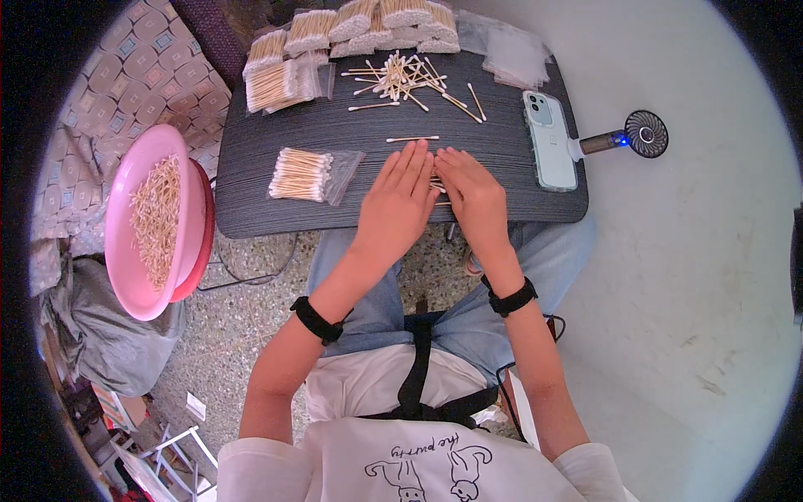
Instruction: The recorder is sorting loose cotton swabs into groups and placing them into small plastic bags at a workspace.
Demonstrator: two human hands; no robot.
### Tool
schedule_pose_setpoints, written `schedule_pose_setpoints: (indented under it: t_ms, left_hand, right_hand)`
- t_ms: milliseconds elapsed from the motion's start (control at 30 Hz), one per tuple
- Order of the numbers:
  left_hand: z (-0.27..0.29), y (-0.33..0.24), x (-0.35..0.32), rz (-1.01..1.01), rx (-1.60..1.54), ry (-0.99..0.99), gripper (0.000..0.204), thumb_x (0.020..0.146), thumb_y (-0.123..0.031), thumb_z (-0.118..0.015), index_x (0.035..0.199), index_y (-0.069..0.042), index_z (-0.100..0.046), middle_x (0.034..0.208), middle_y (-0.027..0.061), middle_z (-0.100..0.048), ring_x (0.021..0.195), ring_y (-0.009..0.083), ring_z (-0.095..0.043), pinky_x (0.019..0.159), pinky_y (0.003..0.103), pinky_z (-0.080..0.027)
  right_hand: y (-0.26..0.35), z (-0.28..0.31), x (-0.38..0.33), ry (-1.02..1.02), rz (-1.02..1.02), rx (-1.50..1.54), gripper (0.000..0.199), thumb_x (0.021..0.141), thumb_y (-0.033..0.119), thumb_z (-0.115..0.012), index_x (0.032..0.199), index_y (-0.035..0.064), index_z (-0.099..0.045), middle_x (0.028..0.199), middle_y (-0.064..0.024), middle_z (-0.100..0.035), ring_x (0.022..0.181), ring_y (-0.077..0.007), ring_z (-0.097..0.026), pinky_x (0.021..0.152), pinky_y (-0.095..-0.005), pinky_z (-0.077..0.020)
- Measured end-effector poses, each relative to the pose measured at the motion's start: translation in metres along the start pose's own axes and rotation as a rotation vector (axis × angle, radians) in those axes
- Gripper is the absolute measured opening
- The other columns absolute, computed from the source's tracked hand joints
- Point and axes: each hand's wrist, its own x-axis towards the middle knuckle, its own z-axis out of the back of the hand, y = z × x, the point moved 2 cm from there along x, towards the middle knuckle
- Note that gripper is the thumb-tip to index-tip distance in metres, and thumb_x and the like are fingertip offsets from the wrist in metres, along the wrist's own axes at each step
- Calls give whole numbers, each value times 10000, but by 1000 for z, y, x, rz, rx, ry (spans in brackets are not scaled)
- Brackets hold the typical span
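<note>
Already we have bundles (309,31) lining the surface's (335,130) far side, with a loose pile (401,81) and basinful (155,222) left, our left grip (397,201) and right grip (474,191) covering near-edge swabs (437,184), how tightly we cannot tell.

Upper centre: tan swabs (398,81) with white tips; the table (247,197) is streaked dark grey. Left: pink basin (120,234). Upper left: beige cloth (150,67) shows squares.

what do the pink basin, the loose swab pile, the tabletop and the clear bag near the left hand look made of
Pink basin: probably plastic, smooth and evenly coloured. Swab pile: tan sticks, likely wood or bamboo; fuzzy white tips suggest cotton. Tabletop: streaked dark surface, perhaps laminate. Clear bag: apparently plastic film, see-through and shiny.
</note>
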Motion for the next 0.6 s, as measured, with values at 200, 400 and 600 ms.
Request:
schedule_pose_setpoints:
  t_ms: [200,400,600]
  left_hand:
    - [1,-4,-1,31,58,37,532,927,-218,-548,1372,52,-440,1480,186,-390,1383,292,-367,1155,409,-280]
    - [3,-3,5,61,17,28,490,941,-192,-526,1364,40,-443,1411,172,-443,1344,297,-403,1149,441,-277]
    - [3,0,12,75,11,-18,446,949,-193,-515,1335,25,-477,1337,159,-482,1296,286,-439,1142,459,-280]
  right_hand:
    - [-5,-1,-5,43,4,34,317,858,52,-599,1169,17,-650,1213,-137,-643,1173,-291,-589,1033,-411,-455]
    - [-7,2,-2,65,-59,162,303,888,88,-597,1182,33,-648,1244,-134,-600,1198,-330,-528,1013,-411,-428]
    - [-9,0,5,98,-95,2,325,893,89,-593,1214,49,-633,1151,-131,-543,1079,-328,-493,956,-428,-412]
